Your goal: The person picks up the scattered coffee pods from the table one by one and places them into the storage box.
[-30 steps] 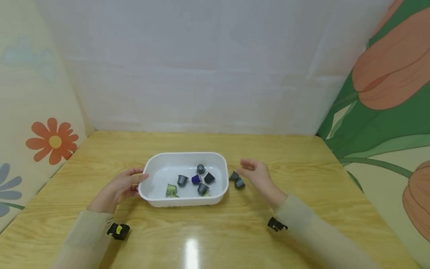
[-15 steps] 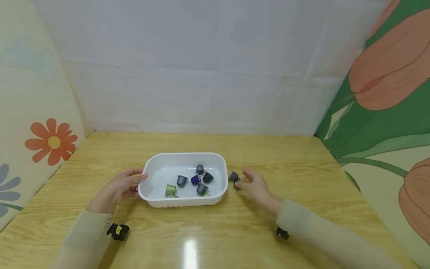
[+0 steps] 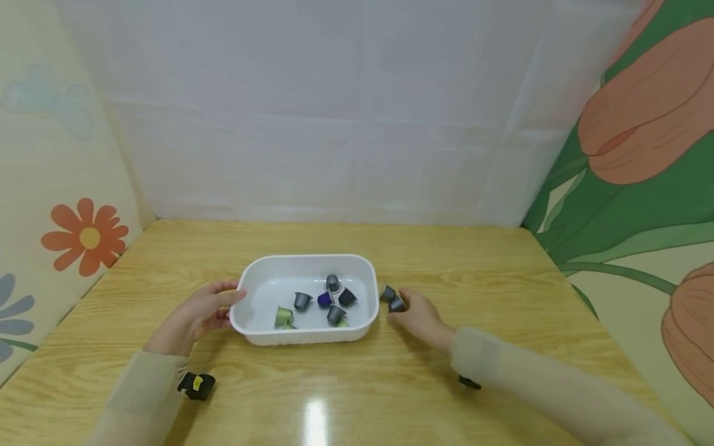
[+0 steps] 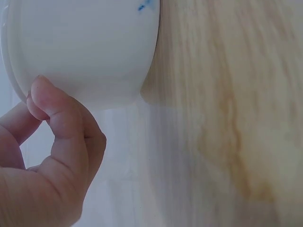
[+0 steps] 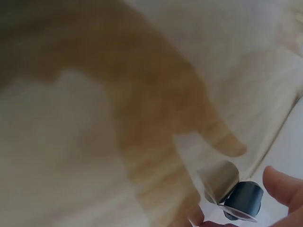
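Observation:
A white plastic basin [image 3: 312, 337] stands on the wooden table. My left hand [image 3: 203, 308] holds its left end, thumb over the rim and fingers outside; the left wrist view shows the fingertips [image 4: 45, 97] pinching the rim. Several coffee capsules lie in the basin: grey [image 3: 302, 301], black [image 3: 347, 297], purple [image 3: 325, 300] and green [image 3: 283, 316]. Two dark grey capsules lie outside its right end. My right hand [image 3: 421, 316] is at the nearer capsule [image 5: 246, 198], thumb [image 5: 279, 184] and fingers on either side, a gap showing at the thumb. The other capsule [image 5: 222, 182] leans against it.
The wooden table [image 3: 312, 378] extends all round the basin. Behind it hangs a white cloth [image 3: 334, 124]. Flower-patterned panels [image 3: 83, 235] stand at the left and right. A black wrist camera [image 3: 197, 385] is by the left sleeve.
My right hand has moved down and left to the capsules and turned so that its thumb and fingers straddle the nearer one. The left hand and the basin have stayed put.

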A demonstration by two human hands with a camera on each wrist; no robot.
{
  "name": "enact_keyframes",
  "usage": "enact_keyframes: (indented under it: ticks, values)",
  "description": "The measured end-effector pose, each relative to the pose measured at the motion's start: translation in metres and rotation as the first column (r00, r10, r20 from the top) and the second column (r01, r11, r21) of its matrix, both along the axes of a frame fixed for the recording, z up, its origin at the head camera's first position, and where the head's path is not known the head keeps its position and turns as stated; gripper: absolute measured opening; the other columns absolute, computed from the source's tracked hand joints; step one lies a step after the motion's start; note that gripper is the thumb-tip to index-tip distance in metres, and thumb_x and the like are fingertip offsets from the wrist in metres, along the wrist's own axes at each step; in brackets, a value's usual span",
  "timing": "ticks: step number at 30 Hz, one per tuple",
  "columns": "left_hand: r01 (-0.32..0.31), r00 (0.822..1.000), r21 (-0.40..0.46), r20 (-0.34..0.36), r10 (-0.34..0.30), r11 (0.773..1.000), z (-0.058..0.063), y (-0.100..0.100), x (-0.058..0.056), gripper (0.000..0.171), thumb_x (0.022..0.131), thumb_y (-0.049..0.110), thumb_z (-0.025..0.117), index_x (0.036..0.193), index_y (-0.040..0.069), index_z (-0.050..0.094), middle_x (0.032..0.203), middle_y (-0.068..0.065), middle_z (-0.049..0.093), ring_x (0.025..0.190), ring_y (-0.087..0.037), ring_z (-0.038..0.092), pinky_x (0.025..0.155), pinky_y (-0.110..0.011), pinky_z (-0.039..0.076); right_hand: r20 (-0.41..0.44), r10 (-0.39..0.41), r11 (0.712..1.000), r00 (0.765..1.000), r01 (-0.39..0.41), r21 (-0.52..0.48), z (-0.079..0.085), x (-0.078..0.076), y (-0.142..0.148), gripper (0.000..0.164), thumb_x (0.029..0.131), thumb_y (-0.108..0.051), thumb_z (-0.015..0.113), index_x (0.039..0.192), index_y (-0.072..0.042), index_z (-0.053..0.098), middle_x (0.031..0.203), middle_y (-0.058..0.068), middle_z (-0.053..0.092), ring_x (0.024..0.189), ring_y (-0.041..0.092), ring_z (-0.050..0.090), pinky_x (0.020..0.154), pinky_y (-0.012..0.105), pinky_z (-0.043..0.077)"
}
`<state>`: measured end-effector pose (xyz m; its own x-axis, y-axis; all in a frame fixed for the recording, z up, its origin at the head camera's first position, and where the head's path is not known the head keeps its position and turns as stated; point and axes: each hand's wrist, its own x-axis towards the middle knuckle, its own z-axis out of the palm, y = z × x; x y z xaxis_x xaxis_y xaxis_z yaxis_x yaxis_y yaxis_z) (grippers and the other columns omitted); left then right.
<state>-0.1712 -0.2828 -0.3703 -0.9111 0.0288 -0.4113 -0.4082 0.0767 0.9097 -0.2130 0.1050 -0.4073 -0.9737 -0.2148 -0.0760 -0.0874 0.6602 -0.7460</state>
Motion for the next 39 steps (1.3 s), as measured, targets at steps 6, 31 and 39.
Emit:
enact_keyframes:
  ticks: [6,31,39]
  values:
    - [0.001,1.000,0.017,0.006,-0.001,1.000,0.000,0.001,0.001,0.049,0.100,0.016,0.055,0.137,-0.005,0.031,0.087,-0.002,0.059,0.071,-0.015,0.059,0.063,-0.027,0.054,-0.031,-0.002,0.999,1.000,0.003,0.042,0.000,-0.002,-0.003,0.049,0.079,-0.010,0.079,0.121,0.006,0.060,0.120,0.024,0.061,0.112,0.036,0.057,0.097,0.047,0.045]
    - [0.011,1.000,0.016,0.000,-0.011,1.000,-0.002,-0.002,-0.001,0.050,0.100,0.016,0.054,0.138,-0.005,0.029,0.086,-0.002,0.058,0.070,-0.014,0.058,0.062,-0.026,0.054,0.125,-0.077,0.980,0.989,0.098,-0.173,0.010,-0.005,0.007,0.048,0.083,0.004,0.070,0.129,0.010,0.055,0.128,0.028,0.056,0.119,0.039,0.053,0.097,0.044,0.046]
    - [0.013,1.000,0.017,0.002,-0.013,1.000,0.000,0.000,0.000,0.051,0.100,0.016,0.054,0.138,-0.006,0.028,0.085,-0.001,0.058,0.069,-0.013,0.058,0.062,-0.025,0.053,0.225,-0.053,0.937,0.973,0.127,-0.326,0.028,-0.001,0.015,0.049,0.088,-0.002,0.067,0.132,0.009,0.051,0.134,0.027,0.051,0.124,0.040,0.049,0.101,0.045,0.042]
